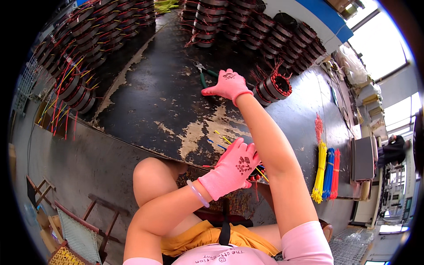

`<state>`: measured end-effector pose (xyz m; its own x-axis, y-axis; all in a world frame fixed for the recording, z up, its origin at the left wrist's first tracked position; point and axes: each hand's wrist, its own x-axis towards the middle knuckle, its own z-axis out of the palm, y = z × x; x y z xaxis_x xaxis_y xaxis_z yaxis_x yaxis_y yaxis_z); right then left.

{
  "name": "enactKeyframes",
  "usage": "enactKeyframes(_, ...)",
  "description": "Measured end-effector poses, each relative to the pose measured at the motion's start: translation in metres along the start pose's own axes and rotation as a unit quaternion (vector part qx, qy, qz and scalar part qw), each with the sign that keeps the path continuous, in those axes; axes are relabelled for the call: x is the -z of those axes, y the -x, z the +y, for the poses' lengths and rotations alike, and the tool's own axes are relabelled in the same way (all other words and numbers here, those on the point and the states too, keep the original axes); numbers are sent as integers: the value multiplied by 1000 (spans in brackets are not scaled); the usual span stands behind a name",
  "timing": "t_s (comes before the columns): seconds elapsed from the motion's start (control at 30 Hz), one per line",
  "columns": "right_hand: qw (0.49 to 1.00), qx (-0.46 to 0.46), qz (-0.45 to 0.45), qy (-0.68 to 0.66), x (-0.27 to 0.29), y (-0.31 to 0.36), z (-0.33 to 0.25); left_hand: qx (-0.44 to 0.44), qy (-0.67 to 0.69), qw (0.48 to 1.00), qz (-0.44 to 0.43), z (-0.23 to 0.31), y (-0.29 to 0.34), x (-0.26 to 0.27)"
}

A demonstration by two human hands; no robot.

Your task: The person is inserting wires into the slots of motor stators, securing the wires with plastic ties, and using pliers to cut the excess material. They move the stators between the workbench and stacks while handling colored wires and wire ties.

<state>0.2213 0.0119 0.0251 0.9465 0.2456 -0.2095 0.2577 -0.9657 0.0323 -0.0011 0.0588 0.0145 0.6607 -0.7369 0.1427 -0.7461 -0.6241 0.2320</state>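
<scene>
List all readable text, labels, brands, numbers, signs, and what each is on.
Pink shirt: lettering on the front, wording not copied here.
Left glove: dark print on the back, too small to read.
Right glove: dark print on the back, too small to read.
Elsewhere: nothing I can make out.

The left hand point(234, 170) and right hand point(228, 85) are covered by pink fabric gloves point(216, 187) printed with dark motifs point(243, 165). Behind the left one, a pale lilac bangle point(197, 193) is worn. A pale pink, short-sleeved shirt point(304, 240) marked with dark lettering point(236, 253) is worn with a mustard-yellow garment point(187, 240), crossed by a black strap point(225, 232).
</scene>
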Motion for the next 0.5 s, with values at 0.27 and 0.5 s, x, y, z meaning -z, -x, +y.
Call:
enactKeyframes(0.27,693,-54,-171,-699,-4,61,72,12,94,995,14,-6,2,1)
enactKeyframes(0.5,491,28,-142,-859,-22,290,139,36,66,996,55,-19,-6,8)
